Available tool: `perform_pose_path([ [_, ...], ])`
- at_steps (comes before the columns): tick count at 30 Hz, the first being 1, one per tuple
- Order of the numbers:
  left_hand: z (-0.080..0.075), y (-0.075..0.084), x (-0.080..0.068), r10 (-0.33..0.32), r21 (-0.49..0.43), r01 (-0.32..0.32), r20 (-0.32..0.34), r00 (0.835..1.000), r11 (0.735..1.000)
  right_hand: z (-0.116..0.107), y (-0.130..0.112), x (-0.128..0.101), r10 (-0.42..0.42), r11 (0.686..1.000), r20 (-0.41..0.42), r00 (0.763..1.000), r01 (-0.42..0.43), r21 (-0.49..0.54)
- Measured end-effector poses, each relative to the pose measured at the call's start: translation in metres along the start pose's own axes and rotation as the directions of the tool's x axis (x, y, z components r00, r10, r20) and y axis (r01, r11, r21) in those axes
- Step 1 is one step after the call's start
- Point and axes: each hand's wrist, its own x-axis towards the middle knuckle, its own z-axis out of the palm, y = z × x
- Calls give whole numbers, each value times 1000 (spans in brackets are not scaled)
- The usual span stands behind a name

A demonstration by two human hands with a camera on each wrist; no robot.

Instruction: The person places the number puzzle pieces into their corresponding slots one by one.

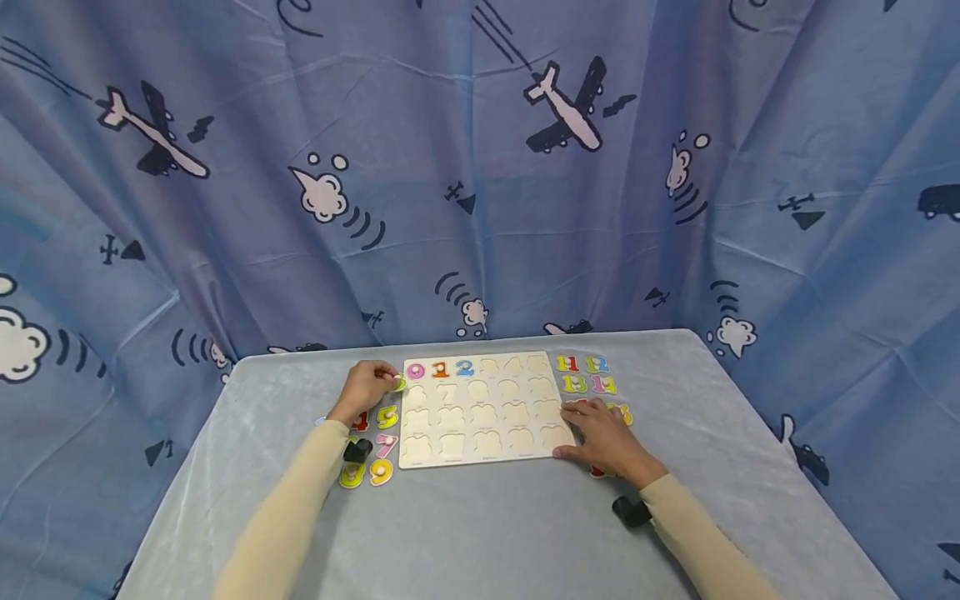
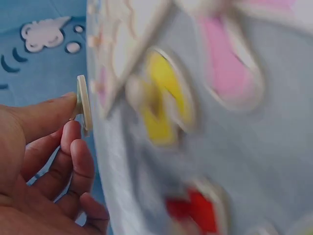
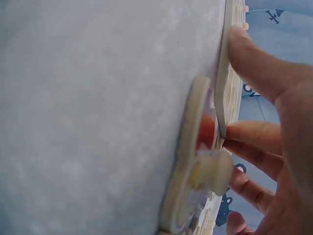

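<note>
My left hand (image 1: 365, 389) pinches a yellow-green number piece (image 1: 400, 383) between thumb and fingers, at the upper left edge of a wooden number puzzle board (image 1: 429, 400). The left wrist view shows that piece edge-on (image 2: 85, 104), its face turned away. Across the board, my right hand (image 1: 603, 433) rests at the lower right corner, its thumb on the front edge and fingertips at the right edge. Pink 0 (image 1: 416, 371), orange 1 (image 1: 440, 370) and blue 2 (image 1: 465, 367) sit in the top row; the other visible recesses are bare wood.
Left of the board lie a yellow 5 (image 1: 387, 417), a pink 7 (image 1: 386, 446), an orange 9 (image 1: 381, 472) and a red piece (image 1: 362, 422). On the right are 11 (image 1: 567, 363), 12 (image 1: 597, 364), 13 (image 1: 574, 383) and 14 (image 1: 603, 384). A patterned blue curtain (image 1: 420, 208) hangs behind the table.
</note>
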Motion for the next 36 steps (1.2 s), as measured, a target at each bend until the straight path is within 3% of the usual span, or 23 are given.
perform_pose_path([
  [5, 17, 26, 8, 79, -53, -79, -4, 997, 995, -1, -1, 0, 2, 1000, 1, 1000, -2, -7],
  [11, 50, 60, 22, 85, -132, -81, 28, 996, 988, -1, 2, -1, 4, 1000, 10, 1000, -4, 6],
  [15, 73, 76, 31, 107, -130, -104, 19, 994, 986, -1, 3, -2, 9, 999, 17, 1000, -10, 38],
  [25, 115, 84, 40, 159, -16, -159, -9, 987, 987, 2, -3, -1, -6, 999, 32, 999, 5, 51],
  [30, 123, 92, 43, 199, 104, -195, -21, 980, 975, 2, -3, -2, -2, 1000, 18, 1000, 2, 26],
  [36, 130, 98, 49, 186, 143, -183, -12, 982, 973, 3, 1, -1, -21, 1000, -11, 1000, 21, 5],
])
